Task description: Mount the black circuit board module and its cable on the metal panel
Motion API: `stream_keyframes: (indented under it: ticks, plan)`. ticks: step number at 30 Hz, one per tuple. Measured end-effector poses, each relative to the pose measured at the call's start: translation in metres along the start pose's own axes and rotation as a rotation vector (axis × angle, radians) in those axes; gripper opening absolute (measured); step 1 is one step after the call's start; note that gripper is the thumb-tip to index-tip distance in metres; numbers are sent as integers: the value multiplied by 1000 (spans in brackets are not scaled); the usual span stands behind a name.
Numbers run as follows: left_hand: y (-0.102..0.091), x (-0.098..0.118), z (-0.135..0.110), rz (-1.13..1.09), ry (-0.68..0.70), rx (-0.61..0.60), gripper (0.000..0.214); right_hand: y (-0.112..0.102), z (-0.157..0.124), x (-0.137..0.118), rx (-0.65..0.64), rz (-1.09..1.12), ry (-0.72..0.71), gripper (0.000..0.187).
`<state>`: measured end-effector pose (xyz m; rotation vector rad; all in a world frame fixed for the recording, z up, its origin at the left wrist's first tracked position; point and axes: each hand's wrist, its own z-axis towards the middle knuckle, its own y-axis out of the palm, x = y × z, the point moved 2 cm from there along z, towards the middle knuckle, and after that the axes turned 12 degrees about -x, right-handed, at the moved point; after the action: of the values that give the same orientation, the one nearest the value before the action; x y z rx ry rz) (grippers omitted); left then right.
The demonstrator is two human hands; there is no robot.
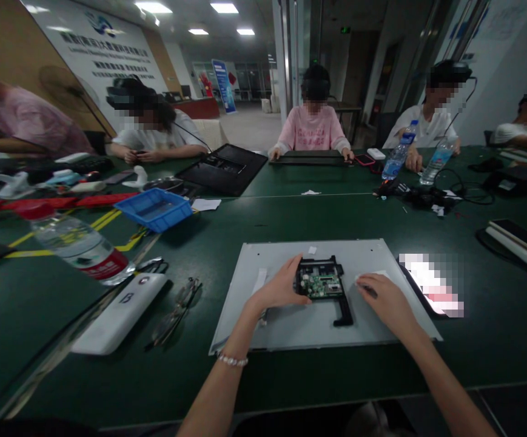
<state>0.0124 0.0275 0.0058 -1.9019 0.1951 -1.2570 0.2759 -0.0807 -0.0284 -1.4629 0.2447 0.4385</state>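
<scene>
A flat pale-grey metal panel (245,328) lies on the green table in front of me. On it rests a green circuit board (321,283) in a black plastic bracket (345,312), whose arm reaches down at the right. My left hand (281,285) is closed round the bracket's left side, thumb at the lower edge and fingers at the upper. To the right of the bracket, my right hand (384,298) is over the panel with its fingers pinched together. Something small and dark shows by these fingertips, too unclear to name. Beside them is a whitish patch, partly hidden by the hand.
Right of the panel lies a lit phone (431,288). On the left are eyeglasses (176,315), a white power bank (122,315), a tilted water bottle (81,249) and a blue tray (156,209). Several people sit across the table, one holding a long dark panel (311,159).
</scene>
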Motion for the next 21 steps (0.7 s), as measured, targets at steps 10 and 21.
stream_keyframes:
  ticks: [10,21]
  plan:
    - [2,-6,1,38,-3,-3,113,-7,-17,-9,52,-182,30,25]
    - [3,-5,3,26,-5,16,112,-32,72,-50,-60,-99,-99,29]
